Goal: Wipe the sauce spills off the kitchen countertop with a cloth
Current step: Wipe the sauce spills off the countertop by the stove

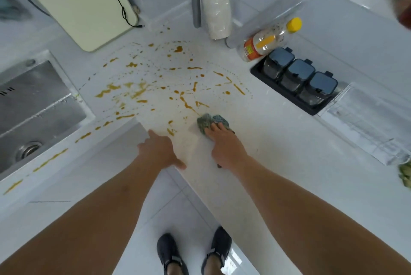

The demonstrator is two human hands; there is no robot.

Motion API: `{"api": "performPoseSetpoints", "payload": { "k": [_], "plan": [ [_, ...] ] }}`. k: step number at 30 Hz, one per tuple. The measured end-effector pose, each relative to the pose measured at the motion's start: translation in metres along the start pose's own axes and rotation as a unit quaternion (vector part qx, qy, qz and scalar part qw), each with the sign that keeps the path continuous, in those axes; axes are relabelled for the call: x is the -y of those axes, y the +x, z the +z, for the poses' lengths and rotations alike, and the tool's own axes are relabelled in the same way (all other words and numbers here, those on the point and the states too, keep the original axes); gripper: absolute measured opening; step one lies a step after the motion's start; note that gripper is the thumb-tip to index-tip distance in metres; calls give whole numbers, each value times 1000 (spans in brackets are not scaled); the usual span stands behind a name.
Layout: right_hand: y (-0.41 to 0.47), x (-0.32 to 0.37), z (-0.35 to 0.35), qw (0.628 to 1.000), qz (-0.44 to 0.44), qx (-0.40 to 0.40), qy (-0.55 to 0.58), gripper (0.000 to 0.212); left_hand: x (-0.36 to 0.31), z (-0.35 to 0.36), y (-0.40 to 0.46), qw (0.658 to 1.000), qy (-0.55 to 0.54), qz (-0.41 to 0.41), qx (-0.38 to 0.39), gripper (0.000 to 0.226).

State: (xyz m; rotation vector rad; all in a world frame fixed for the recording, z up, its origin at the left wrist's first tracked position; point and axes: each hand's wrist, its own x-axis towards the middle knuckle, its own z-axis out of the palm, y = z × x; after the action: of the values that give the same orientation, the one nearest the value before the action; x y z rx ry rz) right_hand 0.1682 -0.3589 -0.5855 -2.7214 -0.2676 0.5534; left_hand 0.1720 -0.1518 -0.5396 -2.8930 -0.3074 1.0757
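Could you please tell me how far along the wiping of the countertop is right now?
Barely begun. The right hand presses the cloth at the spill's near edge; the left hand rests on the countertop. Sauce spills still cover the corner and trail along the sink front.

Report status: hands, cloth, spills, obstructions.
Right hand presses cloth on countertop; left hand flat at counter edge. Sauce spills mostly unwiped, reaching the sink rim. Nothing blocking.

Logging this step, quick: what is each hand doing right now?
Left hand: open, resting flat on the countertop edge.
Right hand: fingers pressing the cloth on the countertop.
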Motion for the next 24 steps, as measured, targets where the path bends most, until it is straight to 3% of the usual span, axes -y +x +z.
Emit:
{"api": "performPoseSetpoints", "payload": {
  "k": [2,5,9,11,15,19,24],
  "plan": [
    [-9,-32,-10,1000,13,4,-27,76,2,2,-2,1000,-16,4,0,110],
    [-15,-80,-32,990,132,-44,19,73,4,3,-3,999,-33,13,-3,110],
    [7,-61,-35,972,200,-106,61,68,4,2,0,999,-31,15,-9,103],
    [20,-19,-19,979,148,-114,76,68,4,3,1,999,-30,13,-11,104],
    [17,47,24,999,1,-40,33,71,4,6,2,999,-27,6,-18,103],
    [-13,-5,17,995,-72,-63,12,70,4,4,1,1000,-19,9,-13,105],
    [-9,-95,-36,984,144,-103,25,68,0,-1,0,1000,-18,3,7,107]
  ]
}}
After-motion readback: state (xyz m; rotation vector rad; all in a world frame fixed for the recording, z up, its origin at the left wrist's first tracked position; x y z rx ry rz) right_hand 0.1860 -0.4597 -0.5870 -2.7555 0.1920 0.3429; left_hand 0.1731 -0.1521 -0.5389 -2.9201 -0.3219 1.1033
